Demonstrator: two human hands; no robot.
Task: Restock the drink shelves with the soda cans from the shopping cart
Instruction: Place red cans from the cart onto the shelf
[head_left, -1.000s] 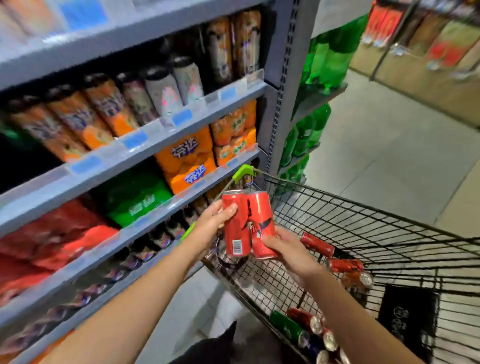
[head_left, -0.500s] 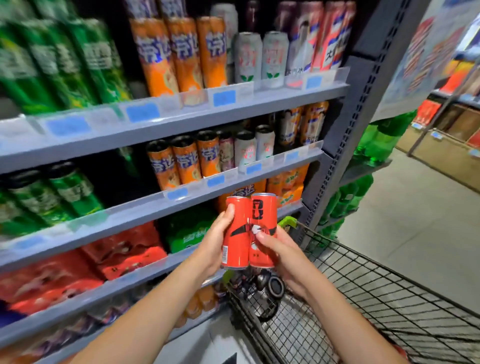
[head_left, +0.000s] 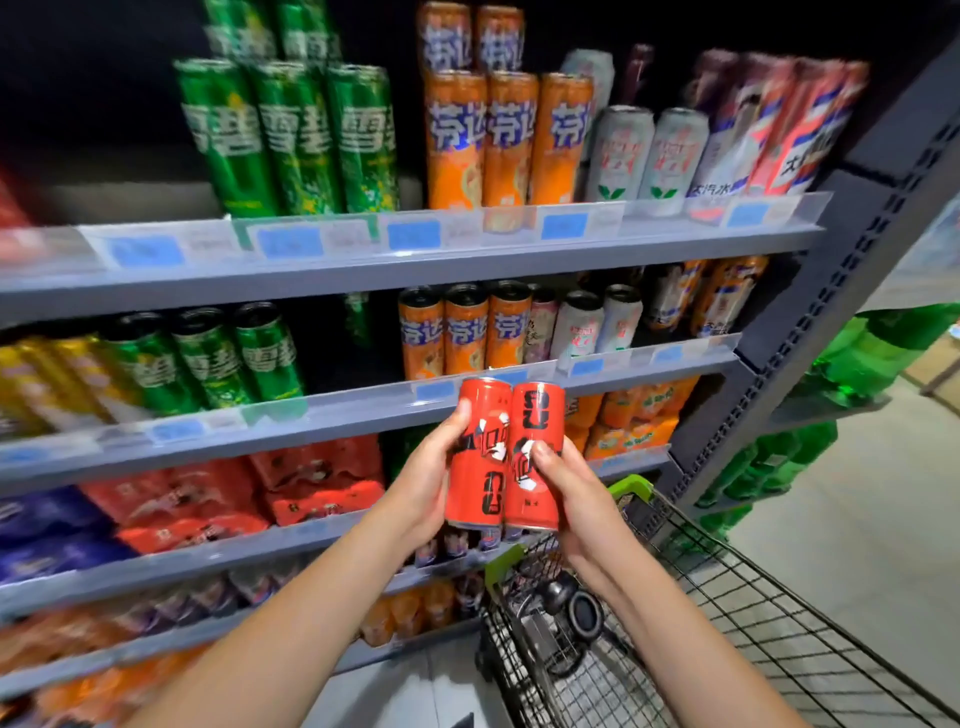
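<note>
Soda cans: two tall red ones, upright and touching side by side, held up before the front edge of the third shelf from the top. Left hand wraps the left can; right hand grips the right can, thumb across its face. Shopping cart below at right, its green corner near the right wrist. Green and orange cans line the upper shelves.

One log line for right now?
left hand: holds red can | right hand: holds second can | cans upright, touching | before shelves, above cart
</note>
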